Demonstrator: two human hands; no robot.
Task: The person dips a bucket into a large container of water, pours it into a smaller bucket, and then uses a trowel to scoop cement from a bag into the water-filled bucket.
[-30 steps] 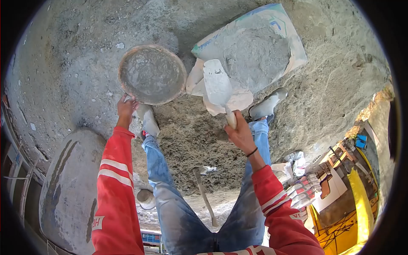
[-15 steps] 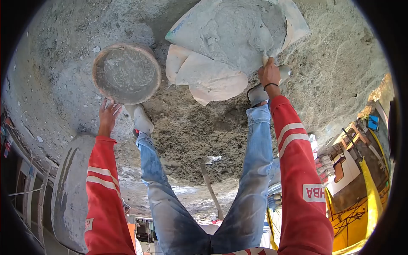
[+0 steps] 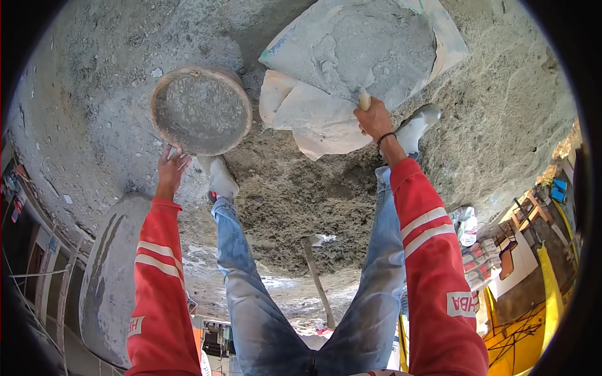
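My right hand point(image 3: 376, 119) is closed round the pale handle of a trowel point(image 3: 365, 99), whose blade is largely hidden in wet grey mortar point(image 3: 382, 47). That mortar lies heaped on a spread, pale sack sheet point(image 3: 313, 119) with a loose flap on the near side. On the left stands a round pan point(image 3: 248, 113) with a grey, mortar-smeared inside. Just below its near rim is my left hand point(image 3: 170, 170), fingers apart, fingertips right at the rim and nothing in the palm.
Rough grey ground surrounds the pan and sheet, with damp, crumbly soil point(image 3: 301, 194) between my feet. A wooden handle point(image 3: 318, 282) lies behind it. A long grey trough-like shape point(image 3: 110, 276) is at left; yellow sheeting point(image 3: 549, 294) hangs at right.
My right hand has moved left with the trowel, from the mortar's right edge to its near middle. My left hand stays by the pan rim. The whole view has shifted slightly.
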